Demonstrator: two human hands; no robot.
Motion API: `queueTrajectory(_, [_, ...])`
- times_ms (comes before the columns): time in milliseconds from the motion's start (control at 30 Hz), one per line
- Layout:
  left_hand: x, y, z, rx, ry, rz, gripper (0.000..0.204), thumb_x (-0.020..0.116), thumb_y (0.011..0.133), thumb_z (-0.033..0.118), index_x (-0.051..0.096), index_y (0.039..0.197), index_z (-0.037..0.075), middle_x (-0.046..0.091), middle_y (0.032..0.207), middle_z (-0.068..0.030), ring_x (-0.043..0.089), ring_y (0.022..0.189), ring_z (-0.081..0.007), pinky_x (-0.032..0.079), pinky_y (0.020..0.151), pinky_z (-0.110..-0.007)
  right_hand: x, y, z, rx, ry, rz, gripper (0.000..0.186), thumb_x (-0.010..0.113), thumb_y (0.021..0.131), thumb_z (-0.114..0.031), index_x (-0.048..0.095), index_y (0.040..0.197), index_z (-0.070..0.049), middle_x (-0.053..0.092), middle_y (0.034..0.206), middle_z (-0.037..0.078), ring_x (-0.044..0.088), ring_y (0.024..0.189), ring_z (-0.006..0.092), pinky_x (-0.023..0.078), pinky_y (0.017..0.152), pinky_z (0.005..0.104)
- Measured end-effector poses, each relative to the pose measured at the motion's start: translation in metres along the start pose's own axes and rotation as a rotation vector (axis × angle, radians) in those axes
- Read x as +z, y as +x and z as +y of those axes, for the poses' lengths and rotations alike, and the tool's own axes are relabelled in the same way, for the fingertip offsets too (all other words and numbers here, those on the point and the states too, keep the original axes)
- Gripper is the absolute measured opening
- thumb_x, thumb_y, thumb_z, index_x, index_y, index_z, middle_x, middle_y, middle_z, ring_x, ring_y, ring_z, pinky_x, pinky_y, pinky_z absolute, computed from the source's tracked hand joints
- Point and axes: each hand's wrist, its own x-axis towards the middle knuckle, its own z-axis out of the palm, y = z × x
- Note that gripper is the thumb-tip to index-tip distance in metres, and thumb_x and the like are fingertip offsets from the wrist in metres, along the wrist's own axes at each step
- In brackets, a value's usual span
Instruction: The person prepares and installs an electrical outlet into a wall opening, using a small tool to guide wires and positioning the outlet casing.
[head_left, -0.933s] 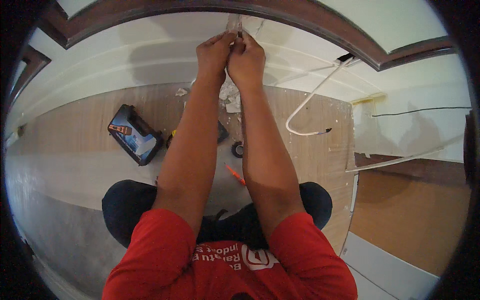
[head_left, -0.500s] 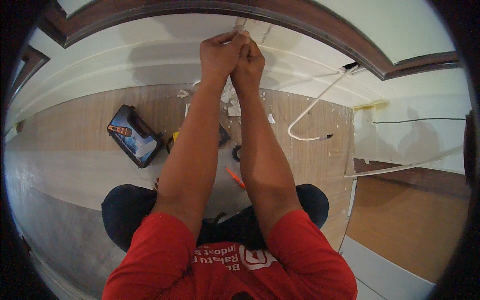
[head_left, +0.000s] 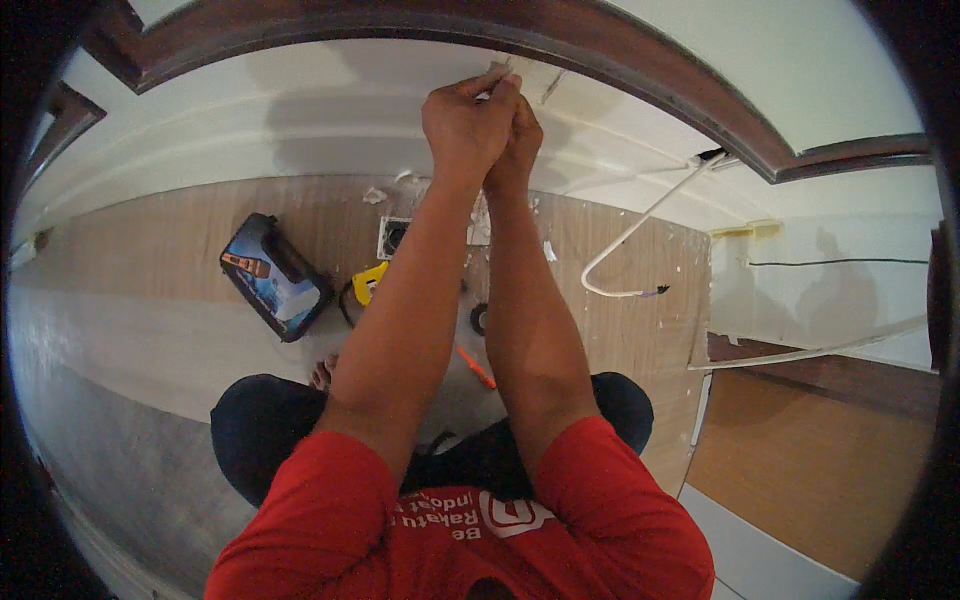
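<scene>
Both arms reach forward to the white wall (head_left: 350, 95), just under a dark wooden frame (head_left: 400, 28). My left hand (head_left: 463, 128) has its fingers bent and pinched together at the wall. Pressed close against it on the right, my right hand (head_left: 522, 145) is closed too, partly hidden behind the left. Their fingertips meet beside a rough, scraped patch of wall (head_left: 545, 82). Whatever is between the fingers is too small and hidden to name.
On the wood-look floor lie a black tool case (head_left: 275, 278), a yellow tape measure (head_left: 369, 282), a square socket frame (head_left: 390, 238), a black tape roll (head_left: 478, 319), an orange-handled tool (head_left: 476, 367) and plaster crumbs (head_left: 375, 195). A white cable (head_left: 618, 238) hangs at the right.
My hands have shifted slightly right and lower in the view, still together at the wall. More of the tape measure and the socket frame now shows beside my left forearm.
</scene>
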Motion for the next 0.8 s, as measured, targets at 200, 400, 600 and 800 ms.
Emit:
queueTrajectory(200, [0.007,0.0,-0.009,-0.041,-0.093,0.001,0.029,0.073,0.079,0.028,0.077,0.092,0.003,0.07,0.067,-0.0128,0.067,0.064,-0.0197,0.052,0.066,-0.031,-0.005,0.002,0.001,-0.13,-0.199,-0.051,0.027,0.058,0.096,-0.022,0.065,0.109,0.0,0.07,0.103,0.013,0.065,0.094,0.019,0.051,0.082,0.0315])
queueTrajectory(400, [0.014,0.001,-0.01,-0.028,-0.146,0.038,0.028,0.074,0.078,0.028,0.077,0.087,0.001,0.069,0.066,-0.0112,0.064,0.062,-0.0169,0.051,0.065,-0.031,-0.005,0.004,0.001,-0.023,-0.053,0.002,0.028,0.056,0.096,-0.026,0.064,0.101,0.001,0.069,0.092,0.012,0.064,0.081,0.0213,0.051,0.072,0.0347])
queueTrajectory(600, [0.011,0.001,0.004,-0.067,-0.098,0.029,0.029,0.074,0.078,0.029,0.076,0.085,0.0,0.07,0.068,-0.013,0.065,0.063,-0.0174,0.052,0.065,-0.032,-0.006,0.009,-0.007,-0.002,0.0,-0.01,0.03,0.054,0.098,-0.027,0.063,0.095,0.001,0.067,0.084,0.014,0.061,0.076,0.0197,0.049,0.068,0.0355])
queueTrajectory(800, [0.012,0.005,-0.001,-0.055,-0.055,0.02,0.031,0.074,0.078,0.029,0.075,0.084,-0.002,0.069,0.064,-0.0134,0.064,0.059,-0.0175,0.051,0.063,-0.032,-0.005,0.014,0.013,-0.093,-0.074,0.035,0.029,0.055,0.099,-0.026,0.064,0.097,0.001,0.068,0.087,0.011,0.059,0.078,0.0164,0.049,0.07,0.0321])
